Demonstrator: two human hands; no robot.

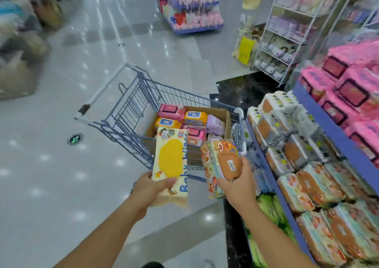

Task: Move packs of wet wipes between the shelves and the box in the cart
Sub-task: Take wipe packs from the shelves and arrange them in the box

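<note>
My left hand (150, 187) grips a cream pack of baby wipes with a yellow lid (170, 161) by its near end. My right hand (239, 183) holds a cartoon-printed wipes pack with an orange lid (221, 165). Both packs hover just in front of the blue wire cart (131, 105). Inside the cart sits a cardboard box (223, 113) with pink, orange and lilac wipes packs (192, 118) in it. To the right, blue shelves (320, 111) carry rows of orange-lidded packs (307, 185) and pink packs (352, 91).
A white wire rack (287, 42) with small goods stands behind the shelves at the right. A display stand (192, 7) of pink items is farther back. Blurred bagged goods (18, 48) line the left. Glossy tiled floor (51, 175) lies to the left of the cart.
</note>
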